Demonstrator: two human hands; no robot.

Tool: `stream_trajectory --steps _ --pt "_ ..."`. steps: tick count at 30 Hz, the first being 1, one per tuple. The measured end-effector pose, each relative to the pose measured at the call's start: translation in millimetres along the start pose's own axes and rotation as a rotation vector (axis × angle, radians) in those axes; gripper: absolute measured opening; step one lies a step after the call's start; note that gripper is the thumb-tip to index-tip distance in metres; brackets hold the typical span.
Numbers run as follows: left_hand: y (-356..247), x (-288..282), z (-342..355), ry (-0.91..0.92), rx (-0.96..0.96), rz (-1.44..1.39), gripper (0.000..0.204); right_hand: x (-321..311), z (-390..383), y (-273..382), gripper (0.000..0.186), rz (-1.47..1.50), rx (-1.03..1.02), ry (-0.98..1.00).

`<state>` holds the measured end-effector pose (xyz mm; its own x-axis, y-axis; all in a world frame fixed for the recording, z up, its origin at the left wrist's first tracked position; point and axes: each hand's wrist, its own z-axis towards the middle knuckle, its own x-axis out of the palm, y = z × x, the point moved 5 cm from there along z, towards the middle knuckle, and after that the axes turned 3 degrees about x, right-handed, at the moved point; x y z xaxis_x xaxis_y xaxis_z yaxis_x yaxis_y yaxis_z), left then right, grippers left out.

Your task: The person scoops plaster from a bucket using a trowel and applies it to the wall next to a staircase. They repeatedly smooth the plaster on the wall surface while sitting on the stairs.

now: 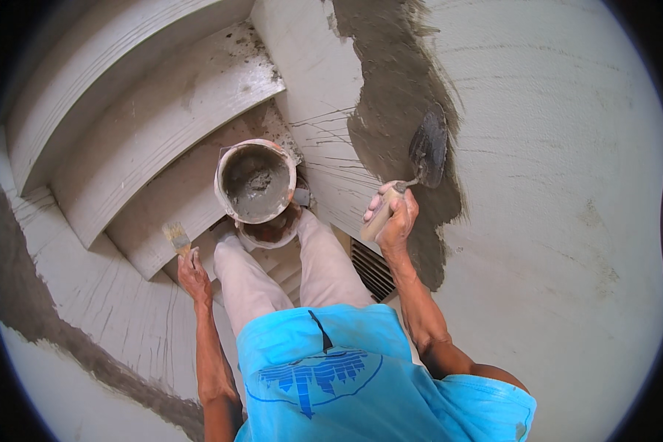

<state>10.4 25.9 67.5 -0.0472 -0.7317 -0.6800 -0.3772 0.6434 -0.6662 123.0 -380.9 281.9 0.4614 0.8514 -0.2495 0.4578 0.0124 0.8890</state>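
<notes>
Landmark: bucket (219,180). Right of it I see the right hand (395,218), fingers (376,200) clenched round the handle of the trowel (429,147); its dark blade projects beyond them, over the grey mortar band (383,88), contact unclear. Lower left of the bucket, the left hand (193,277) grasps a brush (176,236), bristles pointing away.

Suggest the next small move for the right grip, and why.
Probably draw the trowel along the ragged right edge of the grey patch: the right grip already holds its handle, the blade lies over the patch near that edge, and rough streaks fringe it.
</notes>
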Motion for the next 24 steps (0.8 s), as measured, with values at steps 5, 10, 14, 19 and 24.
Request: stream_trajectory --steps 5,10,14,19,24 --pt "6 3 0 0.014 -0.009 0.002 0.018 10 8 -8 0.027 -0.155 0.061 0.061" --pt "3 2 2 0.010 -0.011 0.020 0.022 24 35 -3 0.027 -0.175 0.090 0.066" --pt "4 2 2 -0.002 -0.017 0.014 0.020 14 28 2 0.027 -0.109 0.023 0.016" --pt "7 3 -1 -0.014 0.010 0.029 0.017 20 6 11 0.027 -0.103 -0.019 0.012" --pt "9 8 -3 -0.027 0.031 -0.016 0.017 47 34 8 0.029 -0.255 0.067 0.105"
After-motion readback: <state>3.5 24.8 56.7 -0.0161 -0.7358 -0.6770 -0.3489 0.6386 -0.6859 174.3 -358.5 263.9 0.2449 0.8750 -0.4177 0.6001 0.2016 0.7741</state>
